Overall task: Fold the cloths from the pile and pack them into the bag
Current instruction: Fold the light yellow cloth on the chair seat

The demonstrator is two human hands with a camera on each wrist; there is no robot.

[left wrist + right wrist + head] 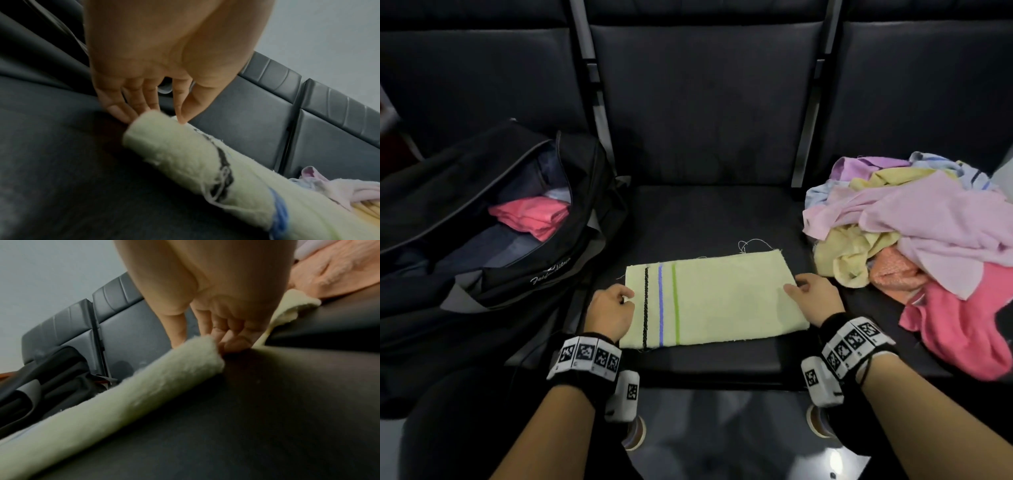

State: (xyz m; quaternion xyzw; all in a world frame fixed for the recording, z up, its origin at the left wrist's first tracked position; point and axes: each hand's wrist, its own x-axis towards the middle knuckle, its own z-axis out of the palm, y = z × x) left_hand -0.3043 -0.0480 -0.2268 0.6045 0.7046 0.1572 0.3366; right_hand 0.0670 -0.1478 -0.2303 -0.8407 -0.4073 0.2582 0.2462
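Note:
A pale yellow cloth (722,301) with black, blue and green stripes near its left end lies folded flat on the middle seat. My left hand (628,296) pinches its left edge: in the left wrist view the thumb lies on top of the cloth (185,159) and the fingers (123,113) sit at its side. My right hand (794,287) pinches the right edge; in the right wrist view curled fingers (232,344) grip the cloth (144,386). The black bag (482,260) stands open on the left seat. The pile of cloths (914,233) lies on the right seat.
A folded pink cloth (534,219) lies inside the bag over dark garments. Dark seat backs (705,102) rise behind, with metal dividers between the seats. Loose threads trail from the cloth's far right corner. An orange cloth (339,269) of the pile lies close to my right hand.

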